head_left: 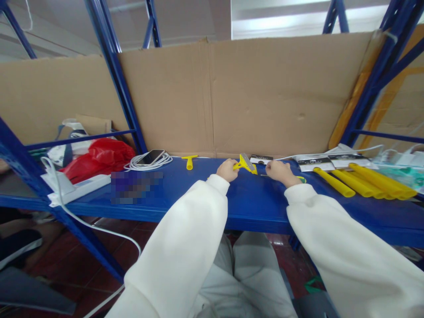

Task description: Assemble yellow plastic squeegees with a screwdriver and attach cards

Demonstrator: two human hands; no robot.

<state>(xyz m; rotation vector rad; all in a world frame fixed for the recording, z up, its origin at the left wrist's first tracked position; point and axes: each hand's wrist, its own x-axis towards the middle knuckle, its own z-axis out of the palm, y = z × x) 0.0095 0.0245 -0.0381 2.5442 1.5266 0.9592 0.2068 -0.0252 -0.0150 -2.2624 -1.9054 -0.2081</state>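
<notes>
Foremost on the blue desk (258,204), yellow tubes (364,184) lie side by side to my right. At centre, my left hand (227,170) is wrapped around the handle of a yellow scraper (247,163), its flat metal blade toward my right hand (280,171), which grips a screwdriver (301,179); whether the screwdriver's tip touches the scraper, I cannot tell. The scraper is probably light, stiff and rather smooth, best held by its handle, away from the blade's edge. Farther back, left, lies a yellow T-shaped piece (190,162); cardboard (258,97) stands behind.
</notes>
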